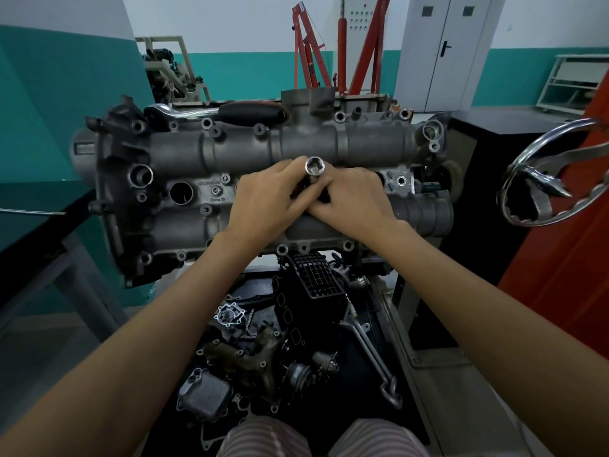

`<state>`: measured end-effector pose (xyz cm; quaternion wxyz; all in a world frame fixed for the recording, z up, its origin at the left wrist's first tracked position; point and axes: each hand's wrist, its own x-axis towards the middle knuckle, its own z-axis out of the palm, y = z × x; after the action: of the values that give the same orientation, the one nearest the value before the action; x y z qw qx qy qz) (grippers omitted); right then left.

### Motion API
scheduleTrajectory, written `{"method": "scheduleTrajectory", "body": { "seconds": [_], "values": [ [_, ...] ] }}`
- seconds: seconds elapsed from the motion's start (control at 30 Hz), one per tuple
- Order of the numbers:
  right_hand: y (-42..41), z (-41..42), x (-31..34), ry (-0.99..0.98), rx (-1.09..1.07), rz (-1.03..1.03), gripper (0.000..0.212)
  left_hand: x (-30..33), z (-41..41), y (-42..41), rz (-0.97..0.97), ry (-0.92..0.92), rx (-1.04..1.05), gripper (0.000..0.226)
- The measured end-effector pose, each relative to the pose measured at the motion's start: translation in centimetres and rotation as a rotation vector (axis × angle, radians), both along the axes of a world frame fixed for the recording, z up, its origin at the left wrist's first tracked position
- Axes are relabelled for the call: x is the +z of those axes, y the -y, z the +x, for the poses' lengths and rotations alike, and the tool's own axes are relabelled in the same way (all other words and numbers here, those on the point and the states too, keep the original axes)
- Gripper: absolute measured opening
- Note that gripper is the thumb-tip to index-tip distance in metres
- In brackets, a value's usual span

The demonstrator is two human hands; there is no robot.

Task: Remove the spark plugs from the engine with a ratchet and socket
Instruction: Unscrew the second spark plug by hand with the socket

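Your left hand (263, 199) and right hand (352, 199) pinch the socket (314, 166) over the engine (197, 153); teal walls (49, 110) and a red hoist (309, 64) stand behind it.

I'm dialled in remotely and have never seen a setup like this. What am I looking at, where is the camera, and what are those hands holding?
There is one picture, from a camera worn on a person's head, looking forward and down. No robot: the two bare arms are the person's own.

The big grey metal block is the engine, seen from its top on a stand. The left hand and right hand meet at its middle, fingers curled round a shiny socket that stands upright, open end toward the camera. What is under it is hidden.

The ratchet lies unused on the engine's far edge. An open round well shows to the left. Loose engine parts lie below on the stand, and a chrome handwheel is at the right.
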<state>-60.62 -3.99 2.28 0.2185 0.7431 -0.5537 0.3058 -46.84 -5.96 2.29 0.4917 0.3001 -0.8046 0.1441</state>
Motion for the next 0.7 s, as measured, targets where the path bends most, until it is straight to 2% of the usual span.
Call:
{"method": "scheduleTrajectory", "body": {
  "seconds": [0.13, 0.23, 0.43, 0.53, 0.7],
  "values": [
    [-0.38, -0.11, 0.19, 0.006, 0.025, 0.024, 0.028, 0.0, -0.06, -0.33, 0.004, 0.003, -0.015, 0.036],
    [-0.46, -0.14, 0.2, -0.002, 0.017, 0.042, 0.018, -0.07, -0.13, -0.46, -0.024, 0.045, -0.036, 0.031],
    [-0.11, -0.06, 0.09, 0.036, 0.016, 0.028, 0.037, -0.28, -0.14, -0.26, -0.038, 0.024, -0.02, 0.025],
    [-0.12, -0.05, 0.11, 0.037, 0.003, 0.029, 0.031, -0.34, -0.1, -0.25, 0.012, -0.026, -0.008, 0.032],
    [-0.23, -0.15, 0.04, 0.005, -0.004, 0.042, 0.021, -0.37, -0.07, -0.31, 0.03, 0.005, -0.026, 0.037]
  ]
}}
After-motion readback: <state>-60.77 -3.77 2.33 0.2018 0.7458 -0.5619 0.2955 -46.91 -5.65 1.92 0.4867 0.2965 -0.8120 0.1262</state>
